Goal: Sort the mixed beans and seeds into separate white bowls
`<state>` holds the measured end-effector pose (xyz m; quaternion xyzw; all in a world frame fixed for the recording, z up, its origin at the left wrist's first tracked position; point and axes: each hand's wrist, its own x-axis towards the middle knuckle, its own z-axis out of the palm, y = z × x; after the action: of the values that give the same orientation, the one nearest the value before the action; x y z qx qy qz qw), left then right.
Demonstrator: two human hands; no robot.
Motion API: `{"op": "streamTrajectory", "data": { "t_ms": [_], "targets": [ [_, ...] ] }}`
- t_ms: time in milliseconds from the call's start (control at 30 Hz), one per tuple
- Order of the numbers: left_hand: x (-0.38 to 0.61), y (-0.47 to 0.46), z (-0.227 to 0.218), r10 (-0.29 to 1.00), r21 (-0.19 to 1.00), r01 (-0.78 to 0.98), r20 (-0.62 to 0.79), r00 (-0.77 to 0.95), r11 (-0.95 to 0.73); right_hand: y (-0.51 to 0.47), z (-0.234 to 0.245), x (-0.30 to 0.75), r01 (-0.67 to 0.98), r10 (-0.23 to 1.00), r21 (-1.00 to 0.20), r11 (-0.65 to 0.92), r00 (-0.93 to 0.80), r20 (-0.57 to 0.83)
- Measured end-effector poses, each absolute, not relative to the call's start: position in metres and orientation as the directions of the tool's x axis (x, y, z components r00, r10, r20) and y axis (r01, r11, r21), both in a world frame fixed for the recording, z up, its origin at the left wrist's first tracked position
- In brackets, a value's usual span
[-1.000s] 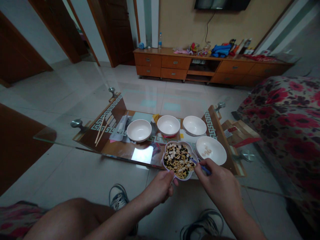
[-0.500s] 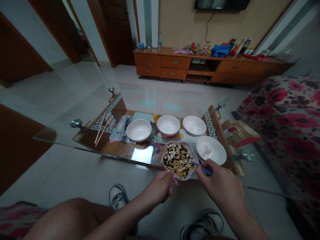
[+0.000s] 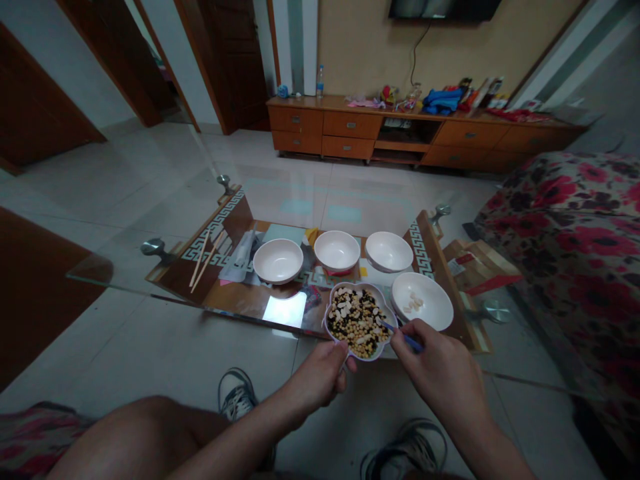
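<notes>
My left hand (image 3: 317, 377) grips the near left edge of a flower-shaped white bowl (image 3: 351, 285) with a lilac rim. The bowl holds mixed beans (image 3: 356, 325): yellow, black and white ones. My right hand (image 3: 435, 363) pinches a thin blue tool (image 3: 413, 341), and its tip reaches over the bowl's right rim. A round white bowl (image 3: 433, 300) stands just beyond that hand, with several white beans (image 3: 413, 305) inside. Farther back stand three empty white bowls (image 3: 277, 261) (image 3: 337, 251) (image 3: 389, 252).
The bowls stand on a glass-topped table (image 3: 115, 267) with a patterned lower shelf. Two wooden chopsticks (image 3: 200, 267) lie at the left. A floral sofa (image 3: 575, 267) is at the right, and a wooden sideboard (image 3: 350, 130) stands across the tiled floor.
My right hand and the blue tool have shifted slightly lower, with the tip still at the bowl's right rim. The view has tilted a little.
</notes>
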<state>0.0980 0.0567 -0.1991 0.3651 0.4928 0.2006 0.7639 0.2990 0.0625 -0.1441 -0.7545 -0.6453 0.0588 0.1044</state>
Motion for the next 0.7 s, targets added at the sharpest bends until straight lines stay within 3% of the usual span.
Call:
{"op": "streamTrajectory", "data": {
  "t_ms": [167,333,500,700],
  "targets": [
    [0.097,0.057,-0.201,0.676,0.767,0.041,-0.588,0.444,0.640,0.062,-0.144,0.300,0.954,0.969,-0.267,-0.137,0.185,0.164],
    [0.096,0.055,-0.204,0.679,0.773,0.045,-0.582,0.448,0.633,0.063,-0.139,0.309,0.967,0.931,-0.182,-0.178,0.225,0.286],
    [0.096,0.057,-0.204,0.677,0.769,0.044,-0.586,0.446,0.637,0.064,-0.131,0.314,0.951,0.895,-0.130,-0.281,0.309,0.321],
    [0.097,0.058,-0.204,0.674,0.766,0.044,-0.591,0.443,0.642,0.064,-0.131,0.313,0.955,0.898,-0.129,-0.266,0.294,0.327]
  ]
}}
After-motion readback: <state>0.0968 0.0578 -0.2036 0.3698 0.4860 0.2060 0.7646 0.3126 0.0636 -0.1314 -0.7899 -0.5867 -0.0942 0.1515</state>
